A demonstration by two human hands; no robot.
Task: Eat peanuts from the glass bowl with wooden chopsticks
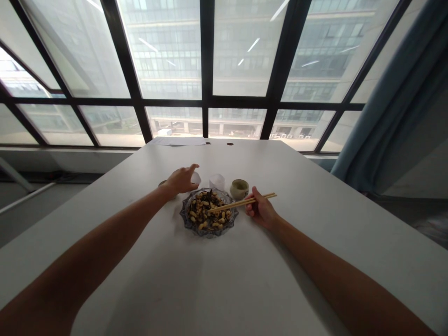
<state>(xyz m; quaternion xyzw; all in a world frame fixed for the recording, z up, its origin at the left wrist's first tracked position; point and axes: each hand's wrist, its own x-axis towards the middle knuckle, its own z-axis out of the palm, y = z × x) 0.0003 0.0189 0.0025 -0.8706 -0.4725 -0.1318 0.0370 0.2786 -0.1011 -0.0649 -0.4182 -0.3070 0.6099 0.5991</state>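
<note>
A scalloped glass bowl [209, 231] holds a mix of peanuts and dark seeds or shells. My right hand [261, 207] grips wooden chopsticks [241, 203], whose tips reach over the middle of the bowl's contents. Behind the bowl's left side, my left hand [182, 180] has its thumb and fingers apart, beside a clear cup [196, 178]; whether it touches the cup I cannot tell. Another clear cup [217, 181] stands behind the bowl. To its right is a small greenish ceramic cup [240, 188].
Partly hidden behind my left wrist is another small dark-rimmed cup [162, 183]. White papers [180, 141] lie at the far edge of the white table [224, 284], near two round holes. Windows stand beyond, with a blue curtain [381, 107] at the right.
</note>
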